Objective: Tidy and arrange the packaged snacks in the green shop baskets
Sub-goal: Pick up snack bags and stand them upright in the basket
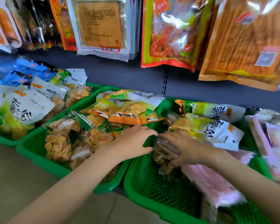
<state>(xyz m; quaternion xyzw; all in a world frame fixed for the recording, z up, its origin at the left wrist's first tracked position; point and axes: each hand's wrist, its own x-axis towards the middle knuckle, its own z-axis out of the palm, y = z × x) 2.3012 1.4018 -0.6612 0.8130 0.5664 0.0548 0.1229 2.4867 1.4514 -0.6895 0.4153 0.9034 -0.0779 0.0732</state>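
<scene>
Three green plastic baskets stand side by side on a low shelf. The middle basket [32, 149] holds clear bags of yellow crackers and orange-green packs. The right basket [136, 180] holds white-and-yellow snack bags [217, 126], pink packs [217, 185] and a clear brown snack pack [166, 148]. My right hand [186, 147] grips that brown pack at the right basket's left wall. My left hand [134, 139] rests on the rims between the middle and right baskets, thumb hooked over the edge, palm down on the packs.
The left basket [0, 138] carries white-and-yellow bags with blue packs behind. Large orange, red and black snack bags [168, 34] hang on the grey back panel above. The beige shelf front [14, 175] lies at the lower left. More pink packs sit at the far right.
</scene>
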